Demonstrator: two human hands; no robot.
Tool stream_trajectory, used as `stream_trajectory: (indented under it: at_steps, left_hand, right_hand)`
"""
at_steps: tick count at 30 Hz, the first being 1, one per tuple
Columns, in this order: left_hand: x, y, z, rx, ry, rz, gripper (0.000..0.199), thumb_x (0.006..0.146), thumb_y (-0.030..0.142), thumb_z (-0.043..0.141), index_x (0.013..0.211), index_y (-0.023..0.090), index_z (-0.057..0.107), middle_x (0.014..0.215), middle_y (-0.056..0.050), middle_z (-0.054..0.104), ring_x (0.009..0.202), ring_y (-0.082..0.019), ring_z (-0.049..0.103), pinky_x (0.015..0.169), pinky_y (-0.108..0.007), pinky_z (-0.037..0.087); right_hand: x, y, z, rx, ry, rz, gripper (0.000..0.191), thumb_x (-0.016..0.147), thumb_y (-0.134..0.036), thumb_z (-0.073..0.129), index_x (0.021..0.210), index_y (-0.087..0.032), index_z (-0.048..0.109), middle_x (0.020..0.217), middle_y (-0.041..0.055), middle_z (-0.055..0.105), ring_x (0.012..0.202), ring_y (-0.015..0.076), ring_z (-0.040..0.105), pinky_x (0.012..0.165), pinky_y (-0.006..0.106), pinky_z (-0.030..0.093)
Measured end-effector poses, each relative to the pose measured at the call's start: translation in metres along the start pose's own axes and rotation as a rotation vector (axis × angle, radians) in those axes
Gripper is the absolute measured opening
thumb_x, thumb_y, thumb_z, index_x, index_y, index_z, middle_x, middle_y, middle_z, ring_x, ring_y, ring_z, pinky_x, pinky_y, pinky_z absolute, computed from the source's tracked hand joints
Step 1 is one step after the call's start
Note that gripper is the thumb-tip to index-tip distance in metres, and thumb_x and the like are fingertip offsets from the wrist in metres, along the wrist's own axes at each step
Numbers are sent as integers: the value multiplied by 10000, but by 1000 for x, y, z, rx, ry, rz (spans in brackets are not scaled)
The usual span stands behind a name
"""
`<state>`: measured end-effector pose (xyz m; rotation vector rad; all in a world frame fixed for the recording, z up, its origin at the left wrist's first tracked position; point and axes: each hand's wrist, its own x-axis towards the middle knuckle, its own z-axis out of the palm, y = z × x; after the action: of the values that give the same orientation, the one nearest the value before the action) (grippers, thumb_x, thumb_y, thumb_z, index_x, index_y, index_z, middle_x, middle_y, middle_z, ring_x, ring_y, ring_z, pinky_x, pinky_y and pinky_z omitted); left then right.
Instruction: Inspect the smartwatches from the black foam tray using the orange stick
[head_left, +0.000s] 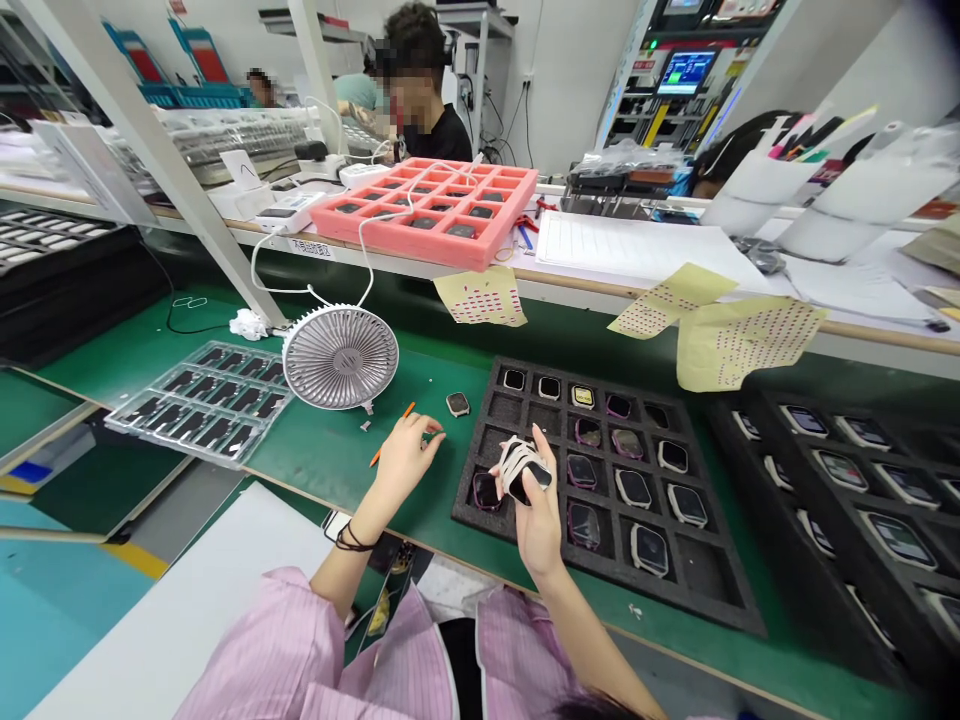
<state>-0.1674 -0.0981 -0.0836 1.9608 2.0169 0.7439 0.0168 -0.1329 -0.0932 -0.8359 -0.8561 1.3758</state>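
My right hand (538,515) is closed around a small stack of pale-rimmed smartwatch bodies (519,465), held above the left side of a black foam tray (739,600). How many are in the stack I cannot make out. Square watches, some with purple rims, sit in the tray's compartments. My left hand (405,455) is over the green bench, fingers loosely bent with a gap between thumb and forefinger. An orange stick (376,458) passes beneath it; its middle is hidden. A single watch body (457,403) lies on the bench just beyond those fingertips.
A grey fan (341,357) stands behind my left hand, beside a clear tray of dark parts (217,400). More foam trays of watches (862,480) are at the right. The shelf bears a pink foam tray (480,250) and papers (637,250). A person (439,135) sits beyond.
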Motion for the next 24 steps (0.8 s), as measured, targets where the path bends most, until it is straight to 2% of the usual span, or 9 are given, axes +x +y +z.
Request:
stream_trajectory:
  at_steps: [5, 8, 12, 15, 17, 19, 21, 22, 24]
  left_hand:
    - [0, -20, 1, 70, -210, 10, 139, 822, 129, 600, 933, 192, 655, 1050, -84, 666, 1041, -276, 582, 839, -367, 492]
    - [7, -25, 4, 18, -280, 61, 127, 787, 88, 599, 843, 188, 653, 966, -75, 666, 954, -235, 605, 827, -337, 495]
    - [23, -28, 5, -40, -333, 106, 103, 744, 82, 626, 723, 183, 630, 792, -33, 653, 751, -179, 623, 725, -280, 503]
    - [30, -24, 1, -70, -335, 140, 112, 753, 82, 606, 738, 183, 654, 706, -10, 640, 699, -166, 618, 684, -263, 498]
    - [29, -12, -3, -120, -266, 160, 145, 803, 113, 581, 855, 179, 699, 777, -32, 668, 748, -171, 623, 725, -284, 503]
    - [22, 8, -6, -306, -117, 171, 180, 847, 179, 586, 959, 180, 727, 877, -62, 696, 811, -178, 631, 772, -307, 510]
    - [10, 35, -8, -634, 48, 147, 153, 829, 265, 655, 906, 181, 757, 893, -75, 716, 838, -188, 646, 761, -303, 526]
    - [3, 49, -8, -789, 85, 109, 143, 799, 286, 698, 856, 174, 765, 868, -76, 723, 828, -191, 656, 740, -297, 537]
    - [-10, 74, -6, -1006, 78, 50, 151, 761, 306, 741, 815, 168, 773, 817, -70, 723, 743, -176, 656, 653, -280, 543]
  right_hand:
    - [1, 1, -1, -9, -1, 14, 704, 881, -445, 573, 1501, -278, 282, 1055, 63, 627, 829, 218, 640, 703, 363, 509]
    - [0, 2, 0, -12, -4, 16, 670, 879, -442, 576, 1478, -279, 322, 1074, 66, 623, 826, 215, 639, 712, 369, 515]
    - [0, 2, -2, -4, 0, 4, 644, 885, -429, 574, 1466, -289, 335, 1094, 62, 617, 834, 208, 643, 725, 368, 516]
    - [0, 2, -3, -12, 4, -4, 646, 892, -431, 560, 1476, -289, 323, 1103, 66, 620, 833, 210, 642, 730, 377, 517]
    - [0, 3, -2, -11, 10, -10, 647, 892, -433, 560, 1477, -284, 327, 1111, 69, 623, 824, 209, 642, 741, 386, 516]
    - [1, 3, 0, 7, 22, -16, 667, 886, -436, 569, 1483, -282, 316, 1108, 69, 626, 825, 211, 641, 735, 382, 516]
    - [1, 2, 5, 32, 41, -23, 694, 881, -445, 571, 1495, -286, 290, 1090, 64, 629, 848, 216, 639, 729, 374, 514]
    - [0, 1, 7, 45, 55, -27, 702, 877, -449, 573, 1496, -288, 286, 1096, 63, 629, 881, 218, 636, 748, 373, 512]
    - [0, -1, 12, 64, 92, -39, 702, 865, -461, 579, 1488, -291, 302, 1153, 66, 616, 993, 224, 614, 826, 379, 502]
